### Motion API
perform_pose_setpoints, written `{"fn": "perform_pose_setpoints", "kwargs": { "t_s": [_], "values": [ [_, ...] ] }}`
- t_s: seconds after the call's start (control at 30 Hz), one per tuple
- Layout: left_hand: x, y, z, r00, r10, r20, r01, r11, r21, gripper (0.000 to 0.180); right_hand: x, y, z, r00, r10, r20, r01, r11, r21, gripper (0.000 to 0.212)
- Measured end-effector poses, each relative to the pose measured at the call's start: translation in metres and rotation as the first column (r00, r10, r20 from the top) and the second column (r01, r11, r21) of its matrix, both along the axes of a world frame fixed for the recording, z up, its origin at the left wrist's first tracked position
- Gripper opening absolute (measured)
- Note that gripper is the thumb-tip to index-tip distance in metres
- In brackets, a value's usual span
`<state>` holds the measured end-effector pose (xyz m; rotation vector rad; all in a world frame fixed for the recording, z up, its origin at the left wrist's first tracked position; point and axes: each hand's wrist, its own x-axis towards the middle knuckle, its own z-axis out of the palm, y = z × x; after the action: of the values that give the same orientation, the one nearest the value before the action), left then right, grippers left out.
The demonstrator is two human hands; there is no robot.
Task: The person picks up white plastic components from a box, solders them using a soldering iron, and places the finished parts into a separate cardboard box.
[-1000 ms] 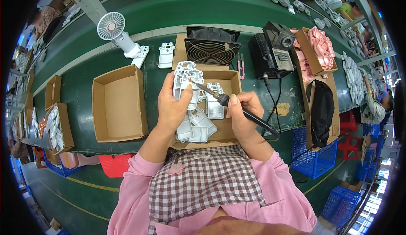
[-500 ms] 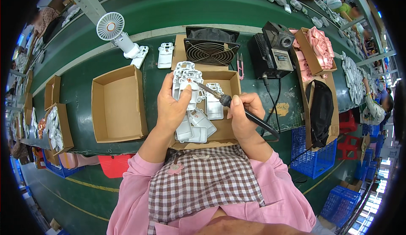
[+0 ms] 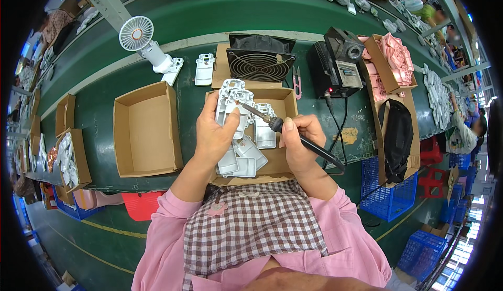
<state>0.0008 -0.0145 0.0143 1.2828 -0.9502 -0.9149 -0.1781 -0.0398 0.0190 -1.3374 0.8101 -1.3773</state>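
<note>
My left hand [image 3: 212, 138] is closed round a white plastic housing [image 3: 226, 96], thumb pressed on its face. In my right hand [image 3: 301, 143] is a soldering iron [image 3: 278, 125], held like a pen. Its metal tip points left at a small copper-coloured piece on the housing; whether it touches cannot be told. Below both hands lies a shallow cardboard box [image 3: 285, 157] holding several white plastic parts [image 3: 265, 133], some overlapping.
Ahead stands a black fan with a grille [image 3: 259, 65]; right of it are pink-handled snips [image 3: 297, 84] and a black soldering station [image 3: 335, 65] with its cable. An open cardboard box [image 3: 146, 133] sits left, a white handheld fan [image 3: 149, 47] beyond. Pink parts [image 3: 393, 63] fill a box at right.
The white housing has tilted and shifted slightly right in my left hand. The iron's tip has moved a little with it. A red light now shows on the soldering station.
</note>
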Motion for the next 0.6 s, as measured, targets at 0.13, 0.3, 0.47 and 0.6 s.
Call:
{"fn": "perform_pose_setpoints", "kwargs": {
  "t_s": [0.13, 0.3, 0.47, 0.6],
  "values": [
    [-0.0002, 0.0, 0.002, 0.999, 0.006, 0.037, -0.006, 1.0, 0.001, 0.034, 0.0005, 0.0002, 0.001, 1.0, 0.017, 0.011, -0.017, 1.0, 0.017, 0.014],
    [-0.0014, 0.0001, 0.002, 1.0, 0.013, 0.028, -0.013, 1.0, -0.006, 0.035, 0.0008, 0.0007, 0.0033, 1.0, 0.014, 0.0, -0.014, 1.0, 0.012, 0.014],
    [-0.0002, -0.0009, 0.0016, 0.999, 0.011, 0.036, -0.011, 1.0, -0.006, 0.035, 0.0012, -0.0016, 0.0013, 1.0, 0.013, -0.017, -0.013, 1.0, 0.004, 0.014],
    [0.0003, -0.0008, 0.0028, 1.0, 0.004, 0.005, -0.004, 1.0, -0.002, 0.035, 0.0014, -0.0003, 0.0024, 1.0, 0.01, 0.011, -0.01, 1.0, -0.011, 0.014]
  ]
}}
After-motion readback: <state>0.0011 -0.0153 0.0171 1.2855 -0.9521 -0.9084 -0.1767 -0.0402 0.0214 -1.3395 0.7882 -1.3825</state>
